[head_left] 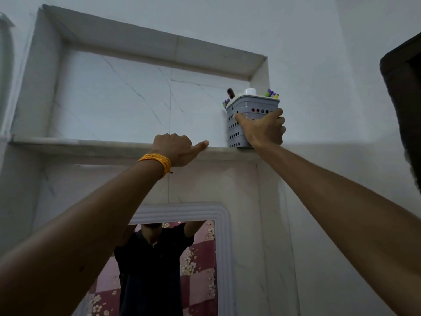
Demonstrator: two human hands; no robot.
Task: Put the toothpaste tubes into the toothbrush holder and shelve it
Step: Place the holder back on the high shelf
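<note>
The grey perforated toothbrush holder (250, 110) stands at the right end of the marble shelf ledge (91, 145), close to the niche's right wall. A white tube cap (250, 91) and coloured brush tips (271, 93) stick out of its top; the tubes themselves are hidden inside. My right hand (262, 131) wraps around the holder's lower front, thumb on its left face. My left hand (177, 149) rests on the ledge's front edge to the left, fingers curled over the edge, thumb pointing right, an orange thread band on the wrist.
The shelf is a recessed niche (136, 94) in a white marble wall, high overhead. Below it hangs a white-framed mirror (177, 215) reflecting a person in a dark shirt. A dark door frame (403, 99) stands at the right edge.
</note>
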